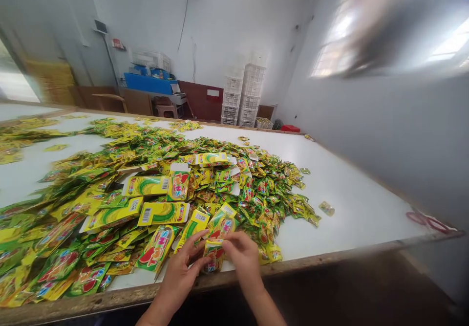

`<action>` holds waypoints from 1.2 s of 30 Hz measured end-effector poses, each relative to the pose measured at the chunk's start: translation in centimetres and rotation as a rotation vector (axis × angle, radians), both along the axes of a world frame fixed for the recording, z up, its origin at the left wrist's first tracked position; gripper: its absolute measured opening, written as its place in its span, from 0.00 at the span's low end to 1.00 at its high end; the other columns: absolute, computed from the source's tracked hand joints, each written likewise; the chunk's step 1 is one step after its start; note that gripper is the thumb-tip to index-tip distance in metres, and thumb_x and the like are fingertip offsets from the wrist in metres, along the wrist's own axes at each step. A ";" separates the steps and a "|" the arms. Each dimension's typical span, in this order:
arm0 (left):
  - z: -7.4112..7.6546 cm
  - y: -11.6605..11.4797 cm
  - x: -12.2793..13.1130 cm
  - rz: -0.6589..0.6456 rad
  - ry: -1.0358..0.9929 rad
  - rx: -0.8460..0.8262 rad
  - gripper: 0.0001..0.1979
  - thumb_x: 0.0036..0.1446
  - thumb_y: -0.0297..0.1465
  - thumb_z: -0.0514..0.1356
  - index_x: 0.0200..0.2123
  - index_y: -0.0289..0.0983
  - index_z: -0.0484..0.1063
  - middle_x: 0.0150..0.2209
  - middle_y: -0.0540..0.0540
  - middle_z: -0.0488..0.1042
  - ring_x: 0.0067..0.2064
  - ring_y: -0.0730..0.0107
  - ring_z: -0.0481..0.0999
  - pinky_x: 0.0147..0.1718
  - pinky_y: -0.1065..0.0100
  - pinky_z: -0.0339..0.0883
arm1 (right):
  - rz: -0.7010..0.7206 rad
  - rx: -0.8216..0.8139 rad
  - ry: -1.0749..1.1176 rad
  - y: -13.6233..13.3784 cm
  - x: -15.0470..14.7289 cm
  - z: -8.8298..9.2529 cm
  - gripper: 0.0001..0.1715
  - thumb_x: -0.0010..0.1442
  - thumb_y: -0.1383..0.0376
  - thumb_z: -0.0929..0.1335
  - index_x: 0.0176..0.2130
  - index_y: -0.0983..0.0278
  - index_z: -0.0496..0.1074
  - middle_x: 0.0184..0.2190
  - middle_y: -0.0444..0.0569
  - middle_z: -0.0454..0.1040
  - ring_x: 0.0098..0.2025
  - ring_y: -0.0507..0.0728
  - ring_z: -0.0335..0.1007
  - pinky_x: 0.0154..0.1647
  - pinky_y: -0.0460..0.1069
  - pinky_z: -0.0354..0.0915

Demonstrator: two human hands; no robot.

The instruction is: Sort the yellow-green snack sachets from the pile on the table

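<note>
Near the front edge of the white table, a small yellow and green packet [213,256] with a red picture is held between my two hands. My left hand [184,267] grips its left side, thumb at the lower edge and fingers curved above. The fingers of my right hand [240,252] are pinched at its upper right corner. Just beyond lie flat yellow cartons, one [224,221] right behind the packet and another [157,248] to the left. More cartons [163,213] rest on a wide heap of small green and yellow sachets [260,204].
The white table [351,189] has a wooden rim [315,260]. A lone sachet [326,208] lies on the right, and pink-red scissors handles [432,222] are at the right corner. Stacked white crates [252,91] and a blue box [148,83] stand beyond the table.
</note>
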State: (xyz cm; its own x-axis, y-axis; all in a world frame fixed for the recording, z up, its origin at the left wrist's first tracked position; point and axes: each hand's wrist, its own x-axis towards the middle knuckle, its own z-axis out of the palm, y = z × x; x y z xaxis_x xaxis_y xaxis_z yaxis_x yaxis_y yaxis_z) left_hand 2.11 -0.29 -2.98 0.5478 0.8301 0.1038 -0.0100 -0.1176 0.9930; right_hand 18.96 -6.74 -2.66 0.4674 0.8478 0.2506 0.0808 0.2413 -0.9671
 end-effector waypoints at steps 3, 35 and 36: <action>0.1 -0.1 0.0 -0.004 0.023 -0.015 0.24 0.59 0.34 0.62 0.57 0.46 0.62 0.58 0.46 0.72 0.61 0.57 0.68 0.57 0.56 0.67 | -0.005 0.011 -0.221 -0.1 0.3 1.9 0.05 0.57 0.66 0.72 0.38 0.62 0.76 0.35 0.48 0.75 0.38 0.58 0.70 0.39 0.50 0.66; -0.1 -0.8 -0.2 0.242 0.090 0.328 0.18 0.57 0.31 0.62 0.51 0.45 0.72 0.48 0.44 0.78 0.48 0.58 0.78 0.46 0.62 0.75 | 0.246 0.134 -0.542 0.5 0.4 3.3 0.12 0.63 0.72 0.67 0.42 0.56 0.76 0.37 0.47 0.77 0.41 0.58 0.71 0.48 0.55 0.66; 0.0 -0.8 -0.2 0.214 0.121 0.356 0.17 0.58 0.30 0.62 0.51 0.45 0.73 0.48 0.45 0.78 0.49 0.58 0.78 0.47 0.62 0.74 | 0.240 0.143 -0.535 0.6 0.5 3.0 0.12 0.63 0.72 0.67 0.42 0.56 0.76 0.37 0.47 0.77 0.41 0.57 0.71 0.48 0.54 0.66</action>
